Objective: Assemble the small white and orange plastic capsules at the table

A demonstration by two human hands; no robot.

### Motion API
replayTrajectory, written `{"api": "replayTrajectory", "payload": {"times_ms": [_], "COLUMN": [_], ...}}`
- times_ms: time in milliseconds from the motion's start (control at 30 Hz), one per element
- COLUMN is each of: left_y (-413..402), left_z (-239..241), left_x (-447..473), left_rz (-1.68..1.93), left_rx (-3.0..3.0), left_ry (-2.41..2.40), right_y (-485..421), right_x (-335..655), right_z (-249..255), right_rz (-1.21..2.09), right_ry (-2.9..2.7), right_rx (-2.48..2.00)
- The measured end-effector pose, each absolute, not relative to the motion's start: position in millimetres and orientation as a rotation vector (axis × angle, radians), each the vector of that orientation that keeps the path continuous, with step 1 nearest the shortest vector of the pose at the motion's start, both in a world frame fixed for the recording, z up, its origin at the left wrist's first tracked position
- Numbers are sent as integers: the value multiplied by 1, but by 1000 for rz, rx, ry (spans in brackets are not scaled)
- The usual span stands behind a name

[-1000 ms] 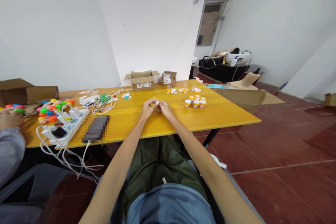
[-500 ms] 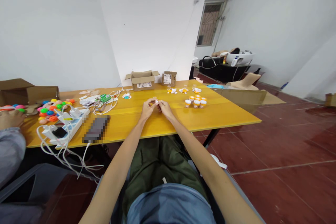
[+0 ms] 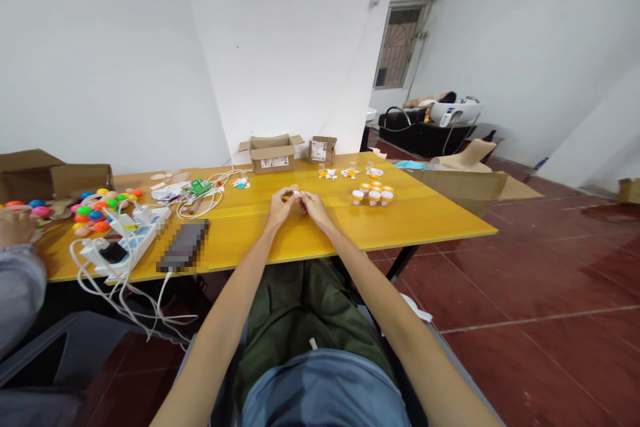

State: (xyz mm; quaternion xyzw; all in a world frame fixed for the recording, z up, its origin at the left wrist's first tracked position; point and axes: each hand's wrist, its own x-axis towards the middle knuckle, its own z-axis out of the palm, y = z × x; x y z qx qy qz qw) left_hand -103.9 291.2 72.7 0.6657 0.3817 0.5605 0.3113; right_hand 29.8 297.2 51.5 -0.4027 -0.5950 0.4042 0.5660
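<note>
My left hand (image 3: 280, 207) and my right hand (image 3: 313, 205) meet over the middle of the yellow table (image 3: 425, 217). Both are closed in a pinch on one small orange and white piece (image 3: 296, 194) held between their fingertips. The piece is too small to make out further. To the right of my hands stands a cluster of small orange pots with white caps (image 3: 373, 193). Behind them lie several small orange and white parts (image 3: 350, 173).
Two open cardboard boxes (image 3: 273, 151) stand at the table's far edge. A power strip with white cables (image 3: 127, 237) and a dark phone (image 3: 183, 245) lie at left. Coloured balls (image 3: 97, 208) sit further left, near another person's hand (image 3: 15, 227) in a grey sleeve.
My hands have barely moved and still pinch the small piece. The other person's hand at the far left has shifted slightly.
</note>
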Motion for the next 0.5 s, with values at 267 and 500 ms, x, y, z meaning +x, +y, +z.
{"api": "replayTrajectory", "payload": {"times_ms": [267,500], "left_y": [290,289], "left_z": [73,75], "left_x": [-105,-104], "left_rz": [1461,1489], "left_rx": [1709,1668], "left_ry": [993,972], "right_y": [289,287], "right_x": [29,28], "right_z": [59,58], "right_rz": [957,919], "right_ry": [-1388,-1379], "right_rx": [-934,-923]}}
